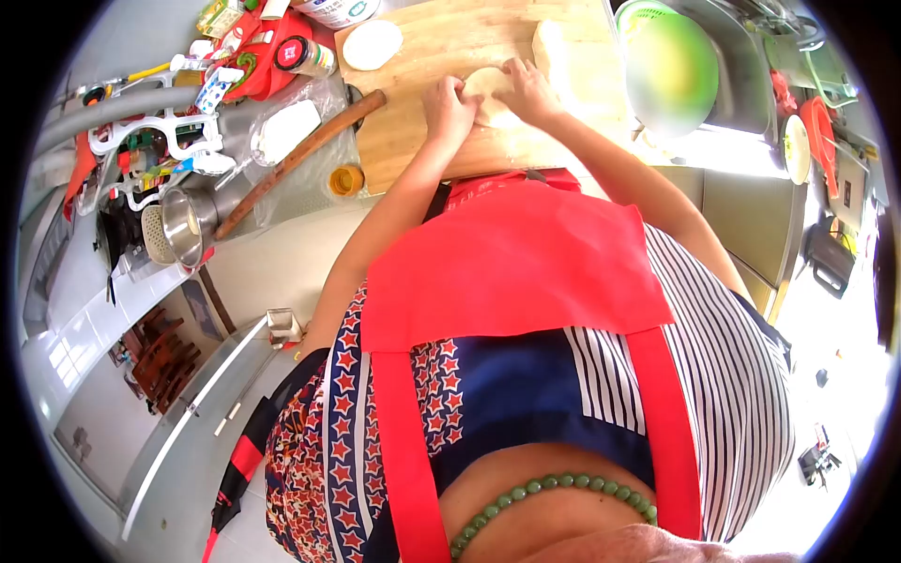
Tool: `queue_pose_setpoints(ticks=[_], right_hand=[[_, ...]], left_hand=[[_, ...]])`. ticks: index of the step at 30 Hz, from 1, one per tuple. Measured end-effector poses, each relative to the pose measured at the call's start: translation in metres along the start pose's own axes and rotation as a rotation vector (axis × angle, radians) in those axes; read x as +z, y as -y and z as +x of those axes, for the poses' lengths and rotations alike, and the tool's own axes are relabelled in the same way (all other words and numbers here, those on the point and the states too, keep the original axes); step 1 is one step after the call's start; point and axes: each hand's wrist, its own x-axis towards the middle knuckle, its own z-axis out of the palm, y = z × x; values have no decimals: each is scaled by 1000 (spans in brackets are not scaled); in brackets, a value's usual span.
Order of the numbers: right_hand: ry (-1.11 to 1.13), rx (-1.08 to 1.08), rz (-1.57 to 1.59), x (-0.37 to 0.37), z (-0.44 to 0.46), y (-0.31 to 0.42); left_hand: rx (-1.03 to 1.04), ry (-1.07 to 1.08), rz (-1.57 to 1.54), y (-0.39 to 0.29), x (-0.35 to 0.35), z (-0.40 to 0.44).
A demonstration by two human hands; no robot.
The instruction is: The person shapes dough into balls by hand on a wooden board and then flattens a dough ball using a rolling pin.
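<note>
One dough disc [488, 92]: on wooden board [450, 38], between left hand [450, 111] and right hand [531, 94], touching both.
Left hand: fingers partly curled at the disc's left edge.
Right hand: half open, fingers across the right edge.
Grip, either hand: cannot be told.
Disc surface: pale cream, roundish, flat, partly covered.

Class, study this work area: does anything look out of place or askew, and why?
The wooden stick looks askew: it slants across the left edge of the wooden board, mostly off it and over a plastic bag. The dough shows nothing odd.
</note>
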Motion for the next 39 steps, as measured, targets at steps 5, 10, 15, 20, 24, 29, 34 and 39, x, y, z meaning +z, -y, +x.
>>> queue_pose_setpoints(ticks=[5,10,15,20,24,29,34,39], right_hand=[[-76,-47,179,-20,-38,13],[-221,-144,62,-21,12,-32],[44,-197,-257,0,9,-25],[-151,-250,-265,29,-56,-6],[99,-44,2,16,-79,0],[-59,85,269,5,-56,-11],[46,349,493,2,-55,-5],[-163,-126,61,-5,-51,11]], left_hand=[[-82,71,-199,-15,-5,-18],[-73,96,-58,-27,12,34],[246,-14,86,-3,22,48],[135,241,-121,3,11,30],[117,114,-430,11,-10,12],[-137,206,-136,23,-19,-19],[-115,219,-135,2,-11,1],[329,-153,-49,-15,-20,12]])
